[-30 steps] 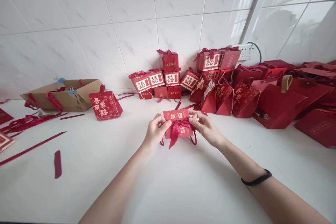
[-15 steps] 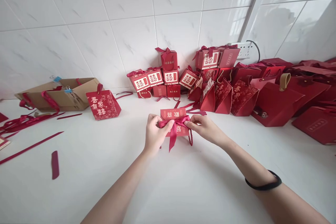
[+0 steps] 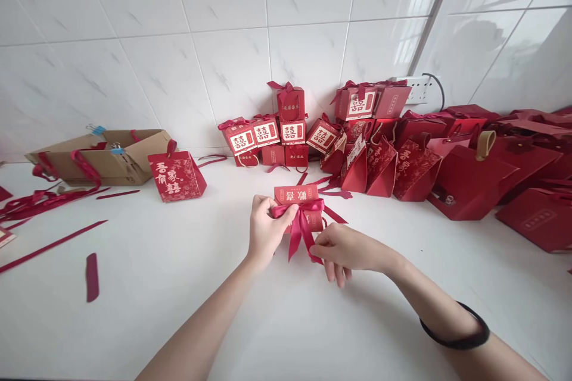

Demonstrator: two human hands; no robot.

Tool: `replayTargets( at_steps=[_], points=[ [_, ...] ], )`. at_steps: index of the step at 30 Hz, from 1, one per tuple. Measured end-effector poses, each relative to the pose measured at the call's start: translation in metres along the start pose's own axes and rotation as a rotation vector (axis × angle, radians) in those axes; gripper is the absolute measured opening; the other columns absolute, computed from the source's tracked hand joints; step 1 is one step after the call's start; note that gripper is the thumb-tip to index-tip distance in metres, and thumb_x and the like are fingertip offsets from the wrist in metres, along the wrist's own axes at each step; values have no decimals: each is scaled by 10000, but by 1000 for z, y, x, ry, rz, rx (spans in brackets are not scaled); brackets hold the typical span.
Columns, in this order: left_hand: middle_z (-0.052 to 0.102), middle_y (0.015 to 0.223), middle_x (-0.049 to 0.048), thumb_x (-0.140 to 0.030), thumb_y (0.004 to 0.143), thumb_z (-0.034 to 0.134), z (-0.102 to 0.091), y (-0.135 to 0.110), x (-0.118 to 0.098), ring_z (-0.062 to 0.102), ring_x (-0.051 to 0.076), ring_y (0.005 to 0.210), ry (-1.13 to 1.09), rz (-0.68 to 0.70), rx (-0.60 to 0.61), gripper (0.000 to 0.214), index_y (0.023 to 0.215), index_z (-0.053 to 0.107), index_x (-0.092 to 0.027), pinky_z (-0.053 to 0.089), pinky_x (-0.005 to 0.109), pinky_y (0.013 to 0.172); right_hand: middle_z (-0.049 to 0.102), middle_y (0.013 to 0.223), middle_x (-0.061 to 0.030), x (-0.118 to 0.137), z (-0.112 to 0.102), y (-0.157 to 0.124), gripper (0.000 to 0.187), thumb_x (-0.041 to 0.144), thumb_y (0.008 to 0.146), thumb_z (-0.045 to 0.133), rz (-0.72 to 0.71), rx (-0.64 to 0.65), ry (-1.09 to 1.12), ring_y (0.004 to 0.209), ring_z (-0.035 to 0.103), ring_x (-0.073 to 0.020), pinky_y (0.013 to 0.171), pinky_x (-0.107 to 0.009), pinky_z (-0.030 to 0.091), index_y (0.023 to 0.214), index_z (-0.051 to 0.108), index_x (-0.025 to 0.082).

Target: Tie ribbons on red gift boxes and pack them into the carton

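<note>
A small red gift box (image 3: pixel 295 193) with pale lettering sits on the table in front of me, its text upside down to me. A shiny crimson ribbon bow (image 3: pixel 306 212) lies across its top, two tails hanging toward me and another piece pointing right. My left hand (image 3: pixel 268 226) is closed on the bow's left loop, thumb on top by the knot. At the near right side, my right hand (image 3: pixel 342 250) pinches the end of the right ribbon tail between thumb and forefinger, the other fingers hanging loosely. A twisted red cord handle shows partly beside the box.
Several red gift boxes (image 3: pixel 292 131) are stacked against the tiled wall. Larger red gift bags (image 3: pixel 473 172) crowd the right. One printed red box (image 3: pixel 176 175) stands left of centre, beside a cardboard box (image 3: pixel 129 166) with clips. Loose ribbon strips (image 3: pixel 53 245) lie at left.
My right hand has left the bow's right loop and moved down toward me onto the ribbon tail. My left hand stays on the left loop. The bow's right side now lies uncovered.
</note>
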State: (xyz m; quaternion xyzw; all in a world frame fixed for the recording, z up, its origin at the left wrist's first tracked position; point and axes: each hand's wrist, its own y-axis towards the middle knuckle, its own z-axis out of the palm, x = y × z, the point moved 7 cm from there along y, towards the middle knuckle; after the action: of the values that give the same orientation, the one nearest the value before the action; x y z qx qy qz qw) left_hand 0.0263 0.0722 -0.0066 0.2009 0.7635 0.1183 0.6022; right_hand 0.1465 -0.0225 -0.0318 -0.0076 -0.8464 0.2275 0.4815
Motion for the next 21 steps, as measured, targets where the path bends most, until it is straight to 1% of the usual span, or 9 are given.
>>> replayTargets(
  at_steps=[3, 4, 5, 6, 9, 10, 12, 16, 21],
  points=[
    [374, 739, -16, -276, 706, 657, 0, 1, 0, 419, 93, 615, 0, 5, 15, 396, 540, 310, -182, 431, 229, 609, 604, 567, -10, -14, -9, -1, 255, 365, 795, 523, 77, 115, -97, 392, 530, -86, 354, -177, 358, 654, 555, 155],
    [374, 741, -15, -281, 706, 655, 0, 2, 1, 420, 93, 614, -1, 6, 22, 398, 540, 307, -182, 431, 229, 606, 601, 581, -11, -16, -17, -3, 302, 420, 788, 548, 79, 109, -110, 388, 517, -79, 350, -178, 350, 650, 557, 152],
    [374, 742, -14, -287, 707, 653, 0, 2, 1, 421, 92, 612, -3, 6, 29, 401, 540, 304, -182, 430, 228, 603, 588, 584, -7, -15, -27, -3, 356, 479, 780, 561, 52, 52, -104, 385, 503, -73, 345, -177, 340, 642, 546, 151],
    [374, 743, -13, -292, 707, 652, 0, 2, 1, 421, 92, 610, -6, 6, 35, 403, 540, 302, -182, 430, 227, 599, 566, 578, 1, -12, -38, -4, 403, 534, 774, 558, -3, -55, -79, 388, 492, -69, 340, -177, 331, 645, 530, 153],
    [371, 740, -12, -312, 707, 653, 1, 1, 1, 417, 92, 601, -22, 9, 45, 412, 542, 300, -182, 430, 224, 581, 503, 573, 21, 0, -64, -4, 453, 617, 766, 527, -210, -427, 63, 452, 496, -84, 343, -180, 351, 691, 474, 173],
    [371, 740, -11, -322, 708, 653, 2, 1, 2, 415, 92, 598, -30, 8, 51, 410, 544, 305, -182, 429, 222, 572, 500, 586, 19, 3, -65, -2, 452, 622, 765, 525, -264, -497, 111, 483, 504, -92, 351, -184, 375, 699, 455, 180],
    [374, 746, -11, -353, 723, 637, 4, 0, 3, 412, 89, 592, -56, 1, 64, 385, 557, 335, -181, 427, 217, 556, 511, 610, 10, 3, -61, 4, 453, 624, 762, 526, -324, -559, 180, 519, 506, -99, 366, -195, 417, 691, 431, 187],
    [380, 752, -11, -400, 790, 557, 6, -1, 8, 412, 83, 575, -108, -20, 93, 335, 598, 395, -179, 395, 203, 504, 512, 612, 13, -2, -55, 15, 457, 614, 775, 518, -363, -535, 286, 523, 502, -91, 380, -200, 454, 655, 402, 188],
    [376, 727, -16, -405, 798, 558, 7, 0, 9, 377, 80, 541, -104, -34, 122, 352, 594, 380, -180, 318, 197, 418, 482, 606, 28, -7, -56, 16, 459, 601, 757, 565, -377, -436, 411, 531, 503, -84, 382, -186, 452, 643, 418, 181]
  ],
)
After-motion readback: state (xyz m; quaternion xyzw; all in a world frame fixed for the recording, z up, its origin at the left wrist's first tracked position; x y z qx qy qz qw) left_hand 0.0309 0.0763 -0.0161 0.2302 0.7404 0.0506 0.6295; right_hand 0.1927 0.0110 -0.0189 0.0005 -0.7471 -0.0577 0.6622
